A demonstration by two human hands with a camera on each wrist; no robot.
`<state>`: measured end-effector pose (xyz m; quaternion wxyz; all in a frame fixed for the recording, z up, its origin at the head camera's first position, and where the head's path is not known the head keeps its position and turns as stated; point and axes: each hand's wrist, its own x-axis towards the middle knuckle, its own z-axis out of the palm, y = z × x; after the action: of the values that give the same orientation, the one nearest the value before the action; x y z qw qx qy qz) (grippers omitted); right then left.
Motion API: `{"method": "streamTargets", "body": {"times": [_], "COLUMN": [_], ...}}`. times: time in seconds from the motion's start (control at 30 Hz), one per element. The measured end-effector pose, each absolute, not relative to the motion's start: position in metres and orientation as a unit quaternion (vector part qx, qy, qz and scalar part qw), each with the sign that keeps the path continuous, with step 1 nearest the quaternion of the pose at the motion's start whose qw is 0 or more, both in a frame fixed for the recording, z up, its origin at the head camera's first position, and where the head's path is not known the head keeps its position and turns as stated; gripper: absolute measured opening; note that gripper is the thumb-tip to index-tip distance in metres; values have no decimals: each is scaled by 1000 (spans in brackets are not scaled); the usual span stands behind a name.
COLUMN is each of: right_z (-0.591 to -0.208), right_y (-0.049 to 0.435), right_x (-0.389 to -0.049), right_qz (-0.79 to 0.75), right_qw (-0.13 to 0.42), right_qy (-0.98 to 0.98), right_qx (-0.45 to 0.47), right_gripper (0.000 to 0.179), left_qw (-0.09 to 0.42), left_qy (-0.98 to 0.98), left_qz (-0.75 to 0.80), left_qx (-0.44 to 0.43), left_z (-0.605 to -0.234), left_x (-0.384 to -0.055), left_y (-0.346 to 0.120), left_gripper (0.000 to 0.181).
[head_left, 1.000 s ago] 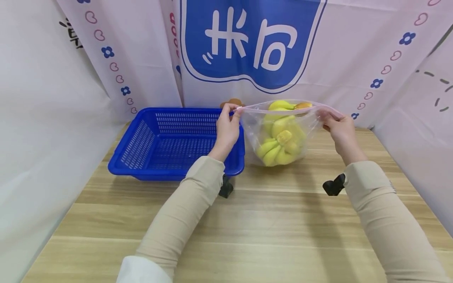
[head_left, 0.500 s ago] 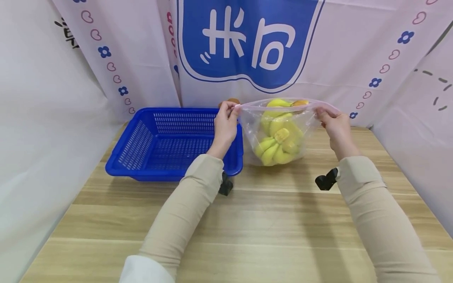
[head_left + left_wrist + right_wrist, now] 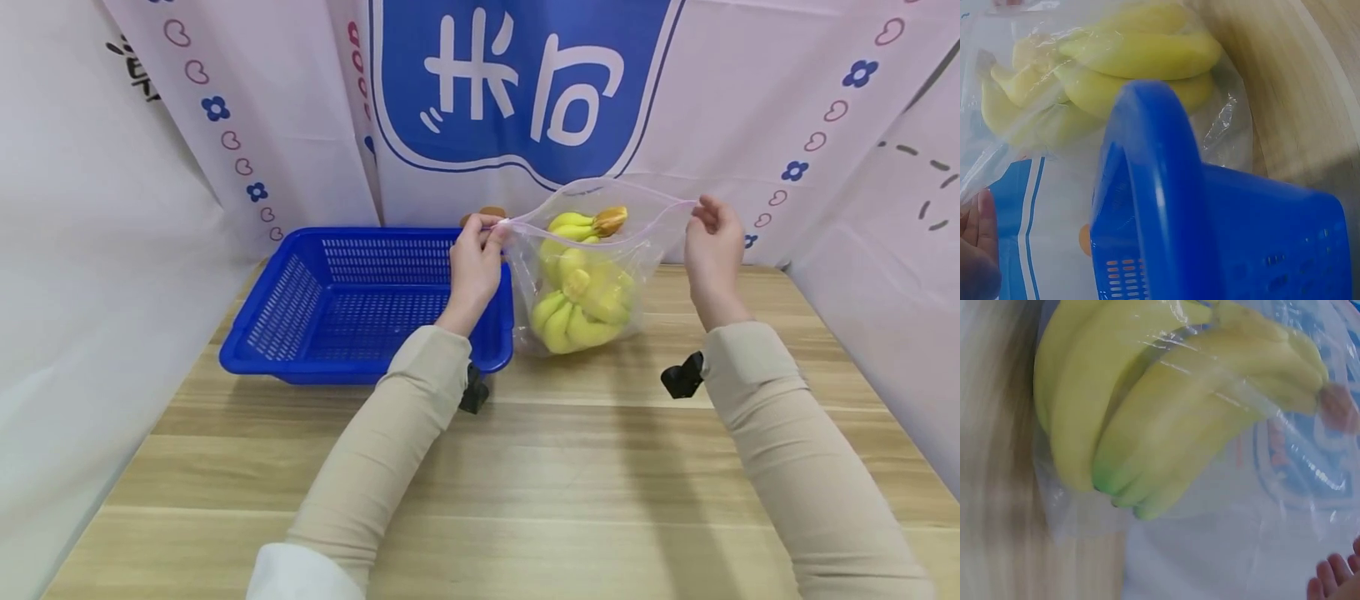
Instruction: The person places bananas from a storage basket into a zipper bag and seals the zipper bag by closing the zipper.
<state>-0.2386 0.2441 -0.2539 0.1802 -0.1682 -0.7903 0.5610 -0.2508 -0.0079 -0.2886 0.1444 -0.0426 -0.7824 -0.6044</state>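
A clear zip bag point(image 3: 651, 250) with a pink seal stands on the table, its mouth parted. Inside it are several yellow bananas point(image 3: 573, 323) in bunches, their brownish stem end up at the opening. My left hand point(image 3: 477, 268) pinches the left corner of the seal between thumb and fingers. At the right corner my right hand point(image 3: 714, 254) has its fingertips on the seal's end, holding it out. The right wrist view shows the bananas point(image 3: 1154, 419) through the plastic, some with green tips, and the fingers of that hand point(image 3: 1335, 580) low at the right.
A blue plastic basket point(image 3: 251, 354) with slotted walls stands left of the bag, partly under my left forearm. Its rim point(image 3: 1160, 169) fills much of the left wrist view. Something brown and rounded point(image 3: 492, 212) shows behind the basket. A printed cloth point(image 3: 322, 108) hangs behind the wooden table point(image 3: 540, 500).
My right hand has moved up to the bag's far right corner, and the bag's mouth has spread wider. The bananas have shifted slightly left. My left hand keeps its hold on the left corner.
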Motion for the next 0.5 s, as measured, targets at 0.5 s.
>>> {"method": "streamTargets", "body": {"times": [0.5], "right_z": [-224], "right_y": [174], "right_x": [-231], "right_qz": [353], "right_qw": [204], "right_qy": [-906], "right_qx": [111], "right_gripper": [35], "left_qw": [162], "left_qy": [-781], "left_qz": [-603], "left_qx": [-20], "left_z": [-282], "left_x": [-248], "left_y": [1], "left_gripper": [30]}}
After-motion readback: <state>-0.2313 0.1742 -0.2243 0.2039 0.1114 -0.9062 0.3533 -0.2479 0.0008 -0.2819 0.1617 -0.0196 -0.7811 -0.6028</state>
